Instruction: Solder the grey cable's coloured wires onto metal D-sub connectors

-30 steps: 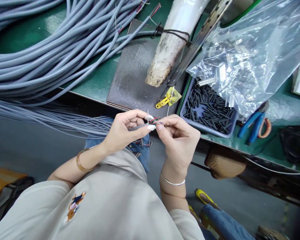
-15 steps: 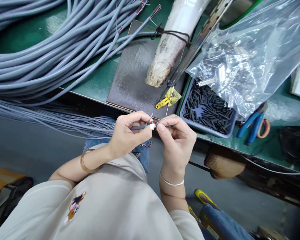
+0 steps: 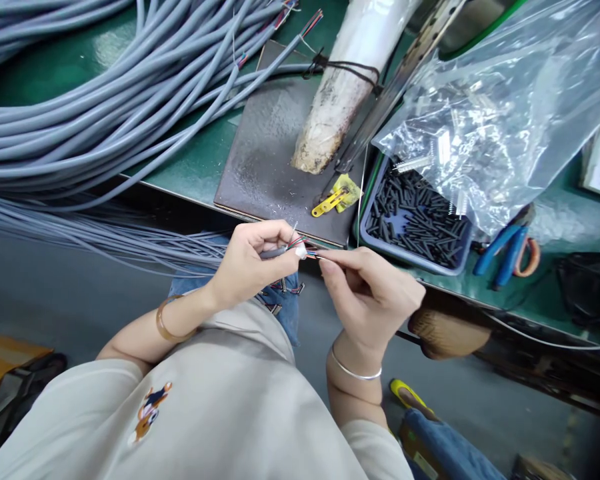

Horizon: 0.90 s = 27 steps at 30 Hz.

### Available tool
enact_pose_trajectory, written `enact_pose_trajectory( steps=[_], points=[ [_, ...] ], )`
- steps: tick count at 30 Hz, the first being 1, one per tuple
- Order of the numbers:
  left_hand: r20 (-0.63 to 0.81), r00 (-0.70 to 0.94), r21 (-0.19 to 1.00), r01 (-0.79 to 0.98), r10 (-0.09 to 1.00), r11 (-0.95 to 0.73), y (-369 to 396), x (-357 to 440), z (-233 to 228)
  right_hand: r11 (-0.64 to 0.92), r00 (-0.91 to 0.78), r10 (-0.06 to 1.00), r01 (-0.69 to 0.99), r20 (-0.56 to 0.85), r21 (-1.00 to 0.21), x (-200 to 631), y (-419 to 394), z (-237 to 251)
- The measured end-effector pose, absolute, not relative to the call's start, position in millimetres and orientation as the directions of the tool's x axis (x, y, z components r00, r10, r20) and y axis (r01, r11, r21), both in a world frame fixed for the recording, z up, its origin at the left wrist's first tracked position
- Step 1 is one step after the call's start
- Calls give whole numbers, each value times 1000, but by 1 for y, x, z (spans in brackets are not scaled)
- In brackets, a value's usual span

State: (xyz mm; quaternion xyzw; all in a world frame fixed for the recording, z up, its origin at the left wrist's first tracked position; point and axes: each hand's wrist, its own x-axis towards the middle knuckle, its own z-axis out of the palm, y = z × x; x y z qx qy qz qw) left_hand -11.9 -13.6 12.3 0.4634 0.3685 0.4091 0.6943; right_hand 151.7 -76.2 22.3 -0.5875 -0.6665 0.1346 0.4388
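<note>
— Head view, looking down past the beige shirt: the left hand (image 3: 253, 263) has thumb and fingers pinched tight on the end of a grey cable (image 3: 274, 253), right where the coloured wires (image 3: 303, 245) fan out of its jacket.

— And the right hand (image 3: 375, 293)?

— Its thumb and forefinger are pressed together on one thin strand at the wire tips, just beside the left thumb. The other fingers curl loosely under. Which colour it has, too small to tell.

— How are the hands set?

— Both hang in front of the table edge (image 3: 190, 193), above the lap. The left wrist, with an amber bangle (image 3: 163, 323), comes in from the left; the right forearm rises from below, silver bangle (image 3: 353, 372) on the wrist, knuckles turned right.

— Anything different from half a second ago?

— Yes! The right hand has slid right and a touch lower, so there is now a small gap between the two hands where they sat knuckle to knuckle. The left hand has barely moved.

— And around them?

— Dark metal plate (image 3: 275, 153) on the green table just beyond, a yellow clip (image 3: 333, 200) at its corner, a blue tray of black sleeves (image 3: 415, 217) to the right under a clear plastic bag (image 3: 500, 113), blue-handled pliers (image 3: 505, 247) further right. Coils of grey cable (image 3: 95, 107) fill the left.
</note>
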Motion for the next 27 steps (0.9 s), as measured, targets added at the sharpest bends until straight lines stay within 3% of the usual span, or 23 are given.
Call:
enact_pose_trajectory(
  steps=[5, 9, 15, 18, 22, 24, 27],
  points=[
    [-124, 374, 956, -203, 919, 212, -14, -12, 11, 159, 234, 913, 548, 333, -821, 154, -77, 20],
    [-40, 421, 978, -170, 906, 122, -17, -13, 9, 120, 79, 978, 542, 193, -832, 153, -73, 23],
    [60, 489, 996, -87, 870, -20, -22, -13, 12, 243, -92, 966, 653, 242, -718, 150, -72, 28],
    [33, 503, 981, -182, 864, 68, -21, -12, 14, 222, 58, 945, 612, 323, -759, 151, -73, 25],
    [-51, 424, 932, -305, 904, 195, -16, -13, 14, 183, 488, 767, 457, 417, -871, 155, -70, 20],
    [-87, 400, 907, -347, 912, 238, -14, -15, 11, 150, 473, 806, 419, 356, -896, 154, -70, 19],
    [-97, 413, 888, -375, 906, 267, -13, -15, 8, 84, 298, 929, 406, 218, -910, 147, -71, 17]
  ],
)
